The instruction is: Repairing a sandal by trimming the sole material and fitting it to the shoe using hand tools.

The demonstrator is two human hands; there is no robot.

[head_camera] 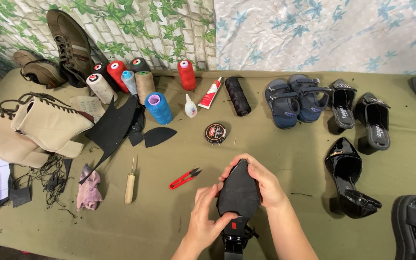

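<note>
A black heeled shoe (239, 195) lies sole up at the near middle of the table, its pointed toe facing away and its heel near the bottom edge. My left hand (205, 216) grips its left side with the thumb pressed on the sole. My right hand (263, 180) wraps the toe end from the right, fingers curled over the tip. Red thread snips (184, 178) lie just left of my hands.
On the olive table (294, 154): several thread spools (143, 84), a glue tube (210, 93), a polish tin (215, 133), an awl (130, 180), a pink rag (89, 188), beige boots (30, 127), brown shoes (68, 41), blue sandals (294, 98), black heeled shoes (345, 175).
</note>
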